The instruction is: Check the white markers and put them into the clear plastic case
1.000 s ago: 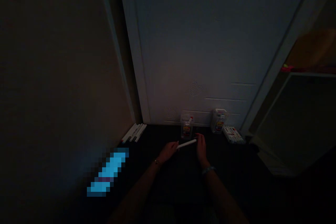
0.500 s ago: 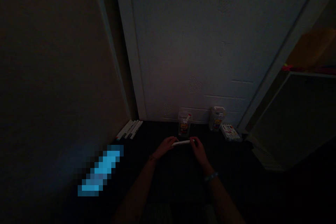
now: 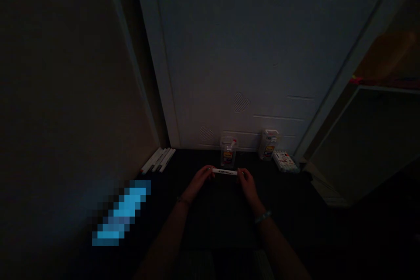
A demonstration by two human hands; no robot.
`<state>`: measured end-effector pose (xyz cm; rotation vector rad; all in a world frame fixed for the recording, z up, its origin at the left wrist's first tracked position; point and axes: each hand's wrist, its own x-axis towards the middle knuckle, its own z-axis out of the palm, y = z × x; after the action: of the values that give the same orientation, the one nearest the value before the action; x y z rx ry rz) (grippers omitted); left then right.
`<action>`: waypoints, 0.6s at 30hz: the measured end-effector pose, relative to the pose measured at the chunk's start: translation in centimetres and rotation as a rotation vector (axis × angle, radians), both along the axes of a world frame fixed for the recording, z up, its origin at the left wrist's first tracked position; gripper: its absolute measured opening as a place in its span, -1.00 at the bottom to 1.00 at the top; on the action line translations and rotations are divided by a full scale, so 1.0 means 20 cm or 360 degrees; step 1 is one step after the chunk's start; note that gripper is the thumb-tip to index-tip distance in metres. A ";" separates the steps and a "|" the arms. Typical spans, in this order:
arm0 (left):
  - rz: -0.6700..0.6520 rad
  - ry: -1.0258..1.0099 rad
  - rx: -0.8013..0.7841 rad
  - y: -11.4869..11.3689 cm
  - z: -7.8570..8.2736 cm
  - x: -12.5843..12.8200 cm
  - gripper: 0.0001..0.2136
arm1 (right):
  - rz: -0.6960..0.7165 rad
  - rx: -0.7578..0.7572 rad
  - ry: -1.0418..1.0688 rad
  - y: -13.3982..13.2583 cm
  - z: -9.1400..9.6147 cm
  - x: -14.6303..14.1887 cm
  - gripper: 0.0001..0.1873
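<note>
A white marker (image 3: 225,172) with dark print on its barrel lies level between my two hands, above the dark tabletop (image 3: 223,218). My left hand (image 3: 204,176) is closed on its left end. The fingers of my right hand (image 3: 245,178) pinch the right end. Just behind the marker stands a clear plastic case (image 3: 229,152) with a yellow and dark label and a red-tipped marker inside. The dim light hides the finer finger detail.
Several white markers (image 3: 159,160) lie at the left by the wall. Farther right stand a second clear case (image 3: 268,145) and a stack of markers (image 3: 285,161). A blurred bright blue shape (image 3: 123,212) is at the left front. A pale panel (image 3: 210,52) rises behind.
The marker has turned so its dark print shows, and it is now nearly level. My left hand has shifted slightly left and up. The whole view has moved a little.
</note>
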<state>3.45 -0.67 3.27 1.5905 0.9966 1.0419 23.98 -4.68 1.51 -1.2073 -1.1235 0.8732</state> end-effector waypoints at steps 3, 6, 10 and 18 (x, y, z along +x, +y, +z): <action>0.0046 -0.0039 0.0032 0.01 -0.01 -0.01 -0.59 | -0.0030 -0.0011 0.0018 0.00 0.01 0.00 -0.62; 0.0068 -0.0016 0.0030 0.02 -0.03 -0.01 -0.59 | -0.0047 -0.0007 0.0032 0.00 0.00 0.01 -0.63; 0.0150 -0.0014 0.0040 0.03 -0.05 -0.01 -0.58 | -0.0028 0.0006 0.0067 0.02 -0.02 0.01 -0.62; 0.0121 -0.0021 0.0046 0.02 -0.05 -0.01 -0.63 | 0.0014 -0.0009 0.0192 0.02 -0.02 0.02 -0.63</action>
<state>3.31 -0.23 2.25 1.5777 1.0441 1.1217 24.30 -4.27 1.01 -1.1398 -1.0304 0.9440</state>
